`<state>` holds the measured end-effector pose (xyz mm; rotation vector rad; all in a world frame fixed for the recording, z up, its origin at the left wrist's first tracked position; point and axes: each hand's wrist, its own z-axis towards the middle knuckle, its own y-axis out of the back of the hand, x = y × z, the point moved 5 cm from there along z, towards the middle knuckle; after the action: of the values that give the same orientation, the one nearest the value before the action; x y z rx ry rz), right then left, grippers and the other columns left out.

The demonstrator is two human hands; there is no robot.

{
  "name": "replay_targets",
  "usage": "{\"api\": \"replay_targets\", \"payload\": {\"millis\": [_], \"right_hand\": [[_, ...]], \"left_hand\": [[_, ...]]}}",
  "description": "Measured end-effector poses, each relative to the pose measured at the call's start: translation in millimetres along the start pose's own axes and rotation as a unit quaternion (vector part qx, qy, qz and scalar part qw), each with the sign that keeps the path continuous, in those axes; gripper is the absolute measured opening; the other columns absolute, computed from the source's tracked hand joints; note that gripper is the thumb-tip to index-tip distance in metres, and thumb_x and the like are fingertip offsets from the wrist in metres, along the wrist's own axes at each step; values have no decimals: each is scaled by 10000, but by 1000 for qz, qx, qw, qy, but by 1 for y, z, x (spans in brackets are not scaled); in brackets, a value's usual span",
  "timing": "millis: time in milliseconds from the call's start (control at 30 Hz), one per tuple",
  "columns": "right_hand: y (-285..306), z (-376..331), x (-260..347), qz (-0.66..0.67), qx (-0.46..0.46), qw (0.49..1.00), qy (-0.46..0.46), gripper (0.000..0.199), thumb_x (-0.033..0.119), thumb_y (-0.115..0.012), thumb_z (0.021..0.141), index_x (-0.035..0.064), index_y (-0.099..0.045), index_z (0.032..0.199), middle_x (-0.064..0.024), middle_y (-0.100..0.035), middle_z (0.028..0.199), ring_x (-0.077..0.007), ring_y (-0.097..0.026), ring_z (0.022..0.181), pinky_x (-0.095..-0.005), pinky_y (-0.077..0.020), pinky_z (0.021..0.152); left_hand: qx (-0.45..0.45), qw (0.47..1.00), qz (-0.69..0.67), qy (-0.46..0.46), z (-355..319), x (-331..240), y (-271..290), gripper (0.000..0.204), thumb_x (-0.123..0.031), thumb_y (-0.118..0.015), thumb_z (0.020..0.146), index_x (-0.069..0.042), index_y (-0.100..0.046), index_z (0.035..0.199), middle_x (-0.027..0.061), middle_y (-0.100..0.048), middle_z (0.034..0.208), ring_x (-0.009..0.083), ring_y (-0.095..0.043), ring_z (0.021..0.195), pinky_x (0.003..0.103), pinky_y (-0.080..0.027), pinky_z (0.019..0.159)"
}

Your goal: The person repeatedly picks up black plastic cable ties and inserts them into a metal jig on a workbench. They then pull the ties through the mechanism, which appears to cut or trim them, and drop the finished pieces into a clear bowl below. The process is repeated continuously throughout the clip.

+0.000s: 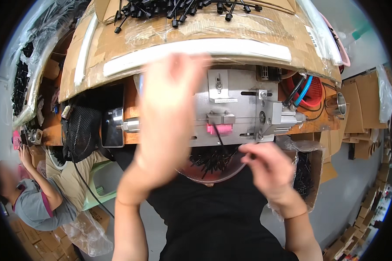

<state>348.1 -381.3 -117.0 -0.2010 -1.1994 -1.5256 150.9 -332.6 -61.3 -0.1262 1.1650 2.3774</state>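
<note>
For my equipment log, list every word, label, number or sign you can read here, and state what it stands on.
Nothing is clear enough to quote.
Metal bracket on the fixture plate: a strip of tiny marks along its lower edge, too small to read.
Large cardboard sheet at the top: dark marks near its right side, too blurred to read.
Cardboard boxes at lower left: possible print, too small to tell.

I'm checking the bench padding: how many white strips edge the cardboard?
3: a long strip along the near edge, partly behind the left hand; a left strip at the left side; a right strip at the right. More could be hidden.
</note>
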Motion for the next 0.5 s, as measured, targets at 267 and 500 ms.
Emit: {"api": "replay_targets", "payload": {"millis": [267,500], "right_hand": [[-59,-17,-15,-28,4,1000,-4,711,-100,-705,767,-30,-445,1425,-88,-534,700,-219,-544,612,-355,-477,591],[-47,-1,-8,-83,63,994,-33,670,15,-723,805,-8,-457,1420,-78,-515,707,-218,-547,605,-346,-476,575]], "left_hand": [[59,996,-49,40,92,71,-5,124,21,-652,807,-2,-629,927,114,-601,857,260,-584,844,357,-467,783],[120,978,-168,25,62,64,12,157,-37,-616,922,-12,-644,1074,15,-647,997,90,-574,904,236,-447,854]]}}
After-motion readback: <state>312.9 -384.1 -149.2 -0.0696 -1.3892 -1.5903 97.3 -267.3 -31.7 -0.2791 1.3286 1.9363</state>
